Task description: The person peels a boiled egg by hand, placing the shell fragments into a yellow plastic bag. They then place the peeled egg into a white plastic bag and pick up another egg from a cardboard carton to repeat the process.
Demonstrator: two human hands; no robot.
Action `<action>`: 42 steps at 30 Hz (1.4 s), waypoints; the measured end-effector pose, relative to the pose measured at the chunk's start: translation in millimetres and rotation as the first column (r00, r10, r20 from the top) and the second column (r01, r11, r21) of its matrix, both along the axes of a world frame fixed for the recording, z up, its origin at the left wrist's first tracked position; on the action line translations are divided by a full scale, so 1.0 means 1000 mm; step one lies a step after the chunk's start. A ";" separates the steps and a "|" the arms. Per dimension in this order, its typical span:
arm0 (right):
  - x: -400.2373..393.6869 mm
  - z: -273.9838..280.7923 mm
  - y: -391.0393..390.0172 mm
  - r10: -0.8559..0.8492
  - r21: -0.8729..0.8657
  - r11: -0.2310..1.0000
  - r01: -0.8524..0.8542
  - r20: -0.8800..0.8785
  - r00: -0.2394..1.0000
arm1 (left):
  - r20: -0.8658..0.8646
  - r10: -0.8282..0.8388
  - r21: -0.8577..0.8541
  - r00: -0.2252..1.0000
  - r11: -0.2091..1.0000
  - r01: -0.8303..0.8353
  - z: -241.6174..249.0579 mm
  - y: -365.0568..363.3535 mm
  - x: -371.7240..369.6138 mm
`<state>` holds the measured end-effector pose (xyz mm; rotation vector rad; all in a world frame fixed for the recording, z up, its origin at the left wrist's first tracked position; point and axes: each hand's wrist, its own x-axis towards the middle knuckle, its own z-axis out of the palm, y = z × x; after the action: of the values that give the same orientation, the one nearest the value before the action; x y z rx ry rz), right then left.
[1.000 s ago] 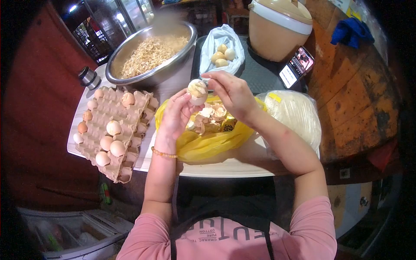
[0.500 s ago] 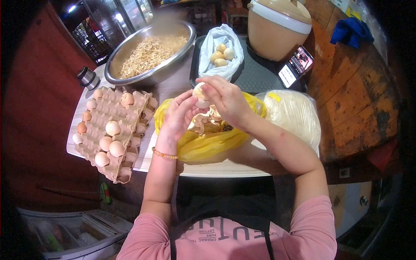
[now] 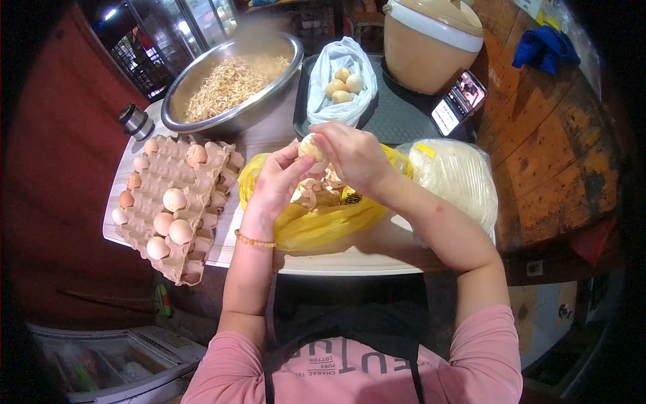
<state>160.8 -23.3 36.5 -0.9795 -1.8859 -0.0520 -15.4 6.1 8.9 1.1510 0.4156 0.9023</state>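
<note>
Between my two hands is a pale egg (image 3: 311, 149), partly peeled as far as I can see. My left hand (image 3: 279, 176) grips it from the left and below, the thumb against its side. My right hand (image 3: 353, 155) closes on it from the upper right, fingers over the top. Right under them lies a yellow plastic bag (image 3: 323, 232), its mouth spread, with broken eggshells (image 3: 311, 193) inside. Farther back, several peeled eggs (image 3: 336, 87) rest in a white plastic bag (image 3: 326, 64). To the left, a cardboard egg tray (image 3: 158, 195) carries several unpeeled eggs (image 3: 180, 231).
A steel bowl (image 3: 176, 121) of pale shreds stands at the back left, near a small dark jar (image 3: 136, 122). A dark tray (image 3: 410, 108) holds a beige lidded bucket (image 3: 431, 50) and a propped phone (image 3: 459, 103). A stuffed clear bag (image 3: 457, 192) sits at the right.
The egg has turned between my fingers, and the white shell edge at its lower side no longer shows. My hands have shifted only slightly; the surroundings look the same.
</note>
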 end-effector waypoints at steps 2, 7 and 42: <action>0.001 0.000 0.000 0.001 -0.010 1.000 -0.001 0.013 1.000 | -0.008 -0.009 -0.008 1.000 1.000 0.009 0.000 0.000 -0.001; 0.001 -0.001 0.002 0.011 0.039 0.999 -0.011 0.023 1.000 | -0.004 -0.025 -0.021 1.000 0.999 0.025 -0.001 0.000 -0.001; 0.005 -0.001 0.004 -0.063 0.053 0.996 0.065 -0.023 0.998 | -0.046 0.162 0.076 0.986 0.985 -0.158 0.003 0.000 0.008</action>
<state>165.3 -18.9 35.3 -0.9997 -1.8240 -0.1291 -7.2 5.6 11.7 1.2222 0.5267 1.0358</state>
